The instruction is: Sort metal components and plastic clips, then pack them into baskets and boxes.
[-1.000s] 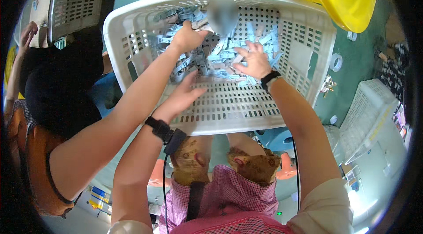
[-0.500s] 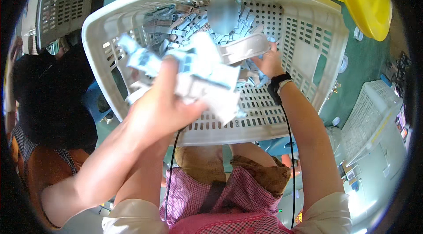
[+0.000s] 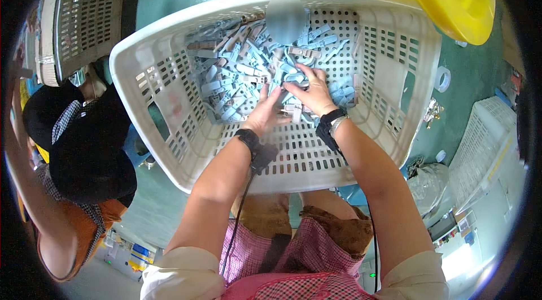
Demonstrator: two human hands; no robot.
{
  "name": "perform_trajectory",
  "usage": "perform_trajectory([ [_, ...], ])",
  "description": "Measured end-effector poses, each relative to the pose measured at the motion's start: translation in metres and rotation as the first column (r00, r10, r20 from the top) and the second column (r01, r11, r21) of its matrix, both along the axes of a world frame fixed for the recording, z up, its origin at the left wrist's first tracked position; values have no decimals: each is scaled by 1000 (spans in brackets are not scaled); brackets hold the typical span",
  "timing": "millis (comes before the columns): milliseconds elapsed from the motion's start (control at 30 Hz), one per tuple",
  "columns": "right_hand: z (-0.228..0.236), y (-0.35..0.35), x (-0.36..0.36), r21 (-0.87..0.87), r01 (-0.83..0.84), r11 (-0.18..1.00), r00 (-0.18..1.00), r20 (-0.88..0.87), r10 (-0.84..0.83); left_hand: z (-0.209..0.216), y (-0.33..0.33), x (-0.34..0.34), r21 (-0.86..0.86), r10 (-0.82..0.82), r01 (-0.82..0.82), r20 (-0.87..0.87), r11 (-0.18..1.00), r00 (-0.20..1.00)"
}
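A large white perforated plastic basket (image 3: 271, 178) stands in front of me. Light-blue, long, narrow plastic parts (image 3: 231, 82), clip-like in shape, lie in a loose heap on its bottom, some pinkish-grey parts (image 3: 305, 52) among them. My left hand (image 3: 266, 112) rests at the near edge of the heap, fingers apart and thumb toward the middle. Just right of it, my right hand (image 3: 313, 94) reaches into the parts with thumb and fingers spread around a blue piece. Neither hand visibly lifts anything. A blurred round patch hides part of the heap's far side.
A yellow plastic crate (image 3: 451, 0) stands beyond the far right corner. Another person in black headwear (image 3: 84, 147) is close on the left, beside a grey slatted crate (image 3: 93, 12). At right are a white basket (image 3: 480, 147), a clear plastic bag (image 3: 429, 187) and a tape roll (image 3: 442, 79).
Another person's hand, which held a bunch of parts over the basket, has withdrawn left. My right hand has let go of a pale curved piece and moved left; my left hand now shows.
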State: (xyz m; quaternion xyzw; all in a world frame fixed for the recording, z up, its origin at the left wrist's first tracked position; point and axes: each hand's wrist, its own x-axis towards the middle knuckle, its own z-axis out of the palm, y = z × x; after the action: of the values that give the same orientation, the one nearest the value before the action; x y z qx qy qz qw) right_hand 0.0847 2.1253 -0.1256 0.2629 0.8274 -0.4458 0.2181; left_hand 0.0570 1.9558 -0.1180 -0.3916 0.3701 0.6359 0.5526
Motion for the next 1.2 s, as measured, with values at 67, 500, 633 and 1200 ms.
perform_trajectory([
  [67,-3,3,-4,-5,17,1000,1000,3,-17,-1,0,-2,-8,90,-90,1,996,996],
  [500,-11,-20,1,-151,384,911,916,185,-355,-4,30,-8,-27,225,-231,-145,973,964],
  [633,4,-34,-2,-166,485,859,875,91,-476,14,39,-16,-61,282,-316,-313,947,907],
  [1200,333,-55,-25,-308,445,841,820,-238,-521,342,37,-27,-39,389,-482,-537,875,749],
])
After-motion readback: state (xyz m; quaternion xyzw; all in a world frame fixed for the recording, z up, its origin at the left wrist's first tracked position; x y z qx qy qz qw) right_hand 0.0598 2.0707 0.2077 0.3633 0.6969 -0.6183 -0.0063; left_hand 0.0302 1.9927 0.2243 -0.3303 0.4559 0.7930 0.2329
